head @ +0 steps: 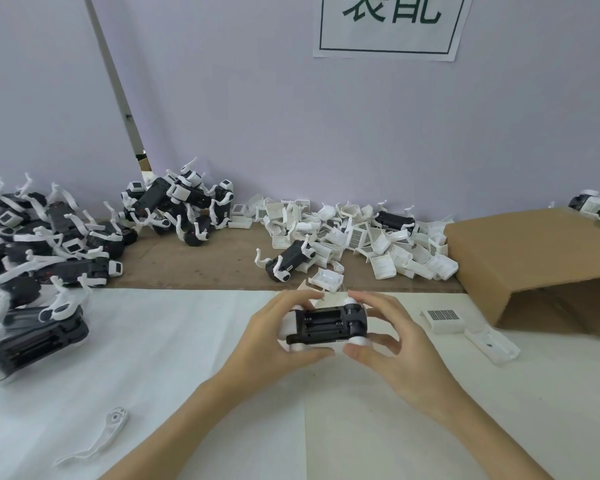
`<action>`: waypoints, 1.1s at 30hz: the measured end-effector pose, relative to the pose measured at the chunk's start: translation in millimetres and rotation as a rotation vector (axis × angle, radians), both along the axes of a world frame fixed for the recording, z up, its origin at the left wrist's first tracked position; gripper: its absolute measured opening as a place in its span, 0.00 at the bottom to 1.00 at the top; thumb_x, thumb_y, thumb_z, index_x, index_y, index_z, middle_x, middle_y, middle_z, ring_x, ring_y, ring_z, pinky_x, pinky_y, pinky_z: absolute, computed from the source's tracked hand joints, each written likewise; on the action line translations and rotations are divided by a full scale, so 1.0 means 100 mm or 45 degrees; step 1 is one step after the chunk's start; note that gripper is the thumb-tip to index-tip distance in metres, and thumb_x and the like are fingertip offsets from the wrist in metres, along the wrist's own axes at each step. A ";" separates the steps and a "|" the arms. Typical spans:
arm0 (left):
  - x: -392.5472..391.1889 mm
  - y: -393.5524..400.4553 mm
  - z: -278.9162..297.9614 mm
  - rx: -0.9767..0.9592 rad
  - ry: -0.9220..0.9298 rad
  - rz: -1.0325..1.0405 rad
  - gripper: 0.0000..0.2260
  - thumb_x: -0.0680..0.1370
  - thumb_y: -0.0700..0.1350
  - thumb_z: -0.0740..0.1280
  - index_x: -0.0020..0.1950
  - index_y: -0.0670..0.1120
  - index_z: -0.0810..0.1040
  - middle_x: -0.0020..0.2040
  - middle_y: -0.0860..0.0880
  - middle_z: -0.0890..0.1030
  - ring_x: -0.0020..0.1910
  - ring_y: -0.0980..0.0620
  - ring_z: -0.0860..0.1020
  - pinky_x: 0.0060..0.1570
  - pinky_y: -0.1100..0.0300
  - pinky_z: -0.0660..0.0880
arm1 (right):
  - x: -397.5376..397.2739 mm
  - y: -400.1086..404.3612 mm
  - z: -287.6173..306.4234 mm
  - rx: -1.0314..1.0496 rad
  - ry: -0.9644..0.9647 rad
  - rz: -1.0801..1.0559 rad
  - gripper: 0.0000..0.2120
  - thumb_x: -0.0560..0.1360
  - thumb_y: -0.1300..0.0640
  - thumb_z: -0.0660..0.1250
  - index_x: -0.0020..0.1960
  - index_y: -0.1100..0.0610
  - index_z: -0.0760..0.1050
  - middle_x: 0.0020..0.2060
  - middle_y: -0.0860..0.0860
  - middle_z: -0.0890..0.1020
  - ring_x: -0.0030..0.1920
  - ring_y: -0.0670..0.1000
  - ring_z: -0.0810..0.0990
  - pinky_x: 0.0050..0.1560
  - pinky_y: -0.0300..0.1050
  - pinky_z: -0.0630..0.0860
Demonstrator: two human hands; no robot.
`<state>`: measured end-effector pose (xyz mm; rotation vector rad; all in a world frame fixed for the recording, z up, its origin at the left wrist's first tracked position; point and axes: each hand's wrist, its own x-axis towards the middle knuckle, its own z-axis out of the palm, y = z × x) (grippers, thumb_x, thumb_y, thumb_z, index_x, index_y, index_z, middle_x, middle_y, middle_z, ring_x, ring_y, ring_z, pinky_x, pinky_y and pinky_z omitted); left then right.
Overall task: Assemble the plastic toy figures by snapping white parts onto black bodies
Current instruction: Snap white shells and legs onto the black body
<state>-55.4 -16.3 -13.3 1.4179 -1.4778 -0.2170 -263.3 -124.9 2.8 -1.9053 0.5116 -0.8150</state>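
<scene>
Black body [329, 325] with white round ends, underside up

Two hands: left hand [267, 336], right hand [392, 337]. One black body [329, 325] between them. One loose white leg [99, 441], near left. Two white parts [442, 318] near right. One cardboard box [534, 258], right. One sign [392, 22], far. Left figures [49, 244] and far white pile [361, 237]: too many to count.
</scene>
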 end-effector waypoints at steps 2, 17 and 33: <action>0.04 0.00 -0.02 -0.084 -0.174 0.023 0.23 0.73 0.47 0.83 0.66 0.52 0.82 0.57 0.55 0.80 0.58 0.53 0.81 0.57 0.65 0.75 | 0.02 -0.06 -0.02 0.003 0.107 0.054 0.27 0.74 0.57 0.78 0.69 0.42 0.75 0.65 0.40 0.78 0.68 0.43 0.76 0.61 0.36 0.77; 0.15 0.04 -0.03 0.174 0.179 0.018 0.27 0.73 0.50 0.82 0.63 0.59 0.69 0.55 0.60 0.81 0.55 0.54 0.81 0.48 0.68 0.76 | 0.88 -0.88 0.06 -0.759 0.771 0.038 0.08 0.76 0.55 0.77 0.51 0.42 0.86 0.55 0.42 0.73 0.58 0.46 0.74 0.59 0.46 0.74; 0.14 0.01 -0.09 0.206 0.157 0.003 0.20 0.75 0.49 0.79 0.62 0.54 0.74 0.48 0.54 0.83 0.43 0.52 0.79 0.43 0.45 0.84 | 0.12 -0.36 0.06 0.621 -0.400 -0.108 0.15 0.86 0.54 0.61 0.67 0.43 0.80 0.55 0.46 0.84 0.51 0.48 0.80 0.57 0.44 0.76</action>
